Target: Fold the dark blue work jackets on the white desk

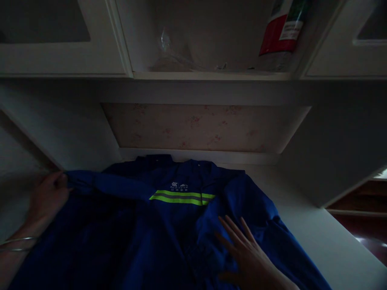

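Note:
A blue work jacket [169, 225] with a yellow-green reflective stripe and a small white logo lies spread on a white counter [326, 237]. My left hand [48, 197], with bangles on the wrist, grips the end of a sleeve at the jacket's left edge. That sleeve lies folded across the chest toward the stripe. My right hand [244, 253] rests flat on the right side of the jacket, fingers spread, holding nothing.
The scene is dim. Above the counter are white cabinets and an open shelf [211, 74] with a red-and-white labelled bottle [281, 32] and crumpled clear plastic [169, 52]. A recessed wall panel sits behind the jacket. The counter's right edge drops to a dark floor [363, 229].

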Motion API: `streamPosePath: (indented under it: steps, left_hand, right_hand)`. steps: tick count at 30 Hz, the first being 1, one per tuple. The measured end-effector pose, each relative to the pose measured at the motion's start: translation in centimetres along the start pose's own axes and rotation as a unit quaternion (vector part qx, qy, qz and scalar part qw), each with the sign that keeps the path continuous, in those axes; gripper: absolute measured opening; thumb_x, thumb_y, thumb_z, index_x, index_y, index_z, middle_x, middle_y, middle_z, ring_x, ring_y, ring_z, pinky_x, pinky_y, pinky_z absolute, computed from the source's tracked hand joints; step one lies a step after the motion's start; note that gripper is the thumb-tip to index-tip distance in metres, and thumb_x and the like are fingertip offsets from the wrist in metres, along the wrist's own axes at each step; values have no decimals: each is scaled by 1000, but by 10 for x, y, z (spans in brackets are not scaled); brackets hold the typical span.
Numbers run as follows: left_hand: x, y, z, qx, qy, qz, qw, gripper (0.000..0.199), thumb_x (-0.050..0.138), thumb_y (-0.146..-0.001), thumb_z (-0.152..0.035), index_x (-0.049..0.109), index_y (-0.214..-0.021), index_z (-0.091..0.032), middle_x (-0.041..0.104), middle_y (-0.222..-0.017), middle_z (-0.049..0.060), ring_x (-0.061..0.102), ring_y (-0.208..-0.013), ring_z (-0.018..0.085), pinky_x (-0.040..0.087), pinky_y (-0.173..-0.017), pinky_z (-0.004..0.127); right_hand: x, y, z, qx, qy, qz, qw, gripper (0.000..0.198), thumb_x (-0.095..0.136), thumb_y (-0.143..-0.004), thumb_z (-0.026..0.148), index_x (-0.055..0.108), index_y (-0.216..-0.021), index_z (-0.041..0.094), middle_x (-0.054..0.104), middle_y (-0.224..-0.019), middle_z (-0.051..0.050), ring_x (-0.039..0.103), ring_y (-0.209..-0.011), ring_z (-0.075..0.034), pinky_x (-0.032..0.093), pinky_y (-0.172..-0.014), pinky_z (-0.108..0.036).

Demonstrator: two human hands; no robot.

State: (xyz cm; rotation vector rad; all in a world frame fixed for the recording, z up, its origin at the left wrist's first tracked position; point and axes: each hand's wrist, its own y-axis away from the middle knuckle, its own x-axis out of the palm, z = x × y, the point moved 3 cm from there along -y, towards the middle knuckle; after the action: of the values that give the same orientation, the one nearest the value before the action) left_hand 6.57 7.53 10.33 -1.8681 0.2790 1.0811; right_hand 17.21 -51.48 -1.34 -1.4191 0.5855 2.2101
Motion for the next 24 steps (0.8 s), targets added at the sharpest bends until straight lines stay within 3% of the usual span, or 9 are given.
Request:
streamPosePath:
  steps: [3,6,9,12,14,16,18,20,24]
  left_hand:
    - [-15,7,-44,70,31,-32,997,38,34,-97,-36,61,-109,-11,57,-115,3,47,-121,18,39,-106,40]
    - [-33,37,-94,187,110,-43,975,33,43,-96,-40,66,-102,-17,50,-130,4,45,-126,20,36,-110,39]
    - [-43,79,-133,288,207,21,935,23,53,-92,-37,64,-108,-25,48,-131,3,49,-121,21,41,-106,40]
    - [-32,113,-151,259,261,86,926,38,58,-89,-41,53,-125,-30,49,-125,5,51,-119,23,46,-102,41]
    - [-14,129,-156,224,254,105,935,53,63,-84,-46,49,-132,-28,47,-126,8,52,-118,25,48,-101,43]
    - [9,141,-161,218,212,159,939,67,69,-78,-51,47,-137,-29,43,-135,10,50,-122,29,48,-101,46]
    - [32,152,-165,221,169,240,930,72,69,-77,-51,45,-141,-30,42,-143,11,47,-127,32,46,-103,48]
    - [47,158,-166,218,148,295,918,67,64,-82,-49,44,-142,-29,49,-142,11,49,-128,31,46,-104,48]
    - [50,150,-164,172,168,300,923,49,45,-93,-47,54,-134,-23,64,-125,12,62,-113,28,49,-99,45]
  right_hand:
    - [13,-15,26,-27,-39,72,996,85,71,-78,40,28,-150,31,21,-157,-11,19,-144,-36,5,-114,-66]
    - [7,-25,41,-19,-64,43,997,67,54,-80,9,44,-143,31,45,-147,-7,39,-137,-24,11,-119,-56]
    - [-16,-24,56,-42,-130,9,991,61,52,-85,16,42,-145,29,44,-148,-7,41,-136,-22,13,-120,-52]
    - [-25,-18,73,-85,-200,144,966,66,61,-85,30,37,-146,35,36,-152,-4,28,-142,-30,8,-117,-60]
    - [-25,-15,76,-92,-236,202,946,66,63,-83,30,39,-144,38,39,-151,-3,31,-141,-32,9,-116,-61]
    - [-23,-18,66,-48,-286,141,947,57,63,-86,37,47,-140,34,49,-144,-5,44,-133,-30,26,-115,-54]
    - [-19,-21,48,27,-341,16,940,49,59,-88,48,58,-132,26,60,-132,-8,56,-120,-27,42,-105,-43]
    - [-9,-22,31,88,-385,-83,915,46,52,-91,53,63,-123,21,66,-119,-9,61,-110,-24,48,-96,-37]
    - [18,-21,16,146,-453,-115,872,52,53,-87,61,66,-113,18,69,-98,-7,63,-94,-23,49,-84,-35]
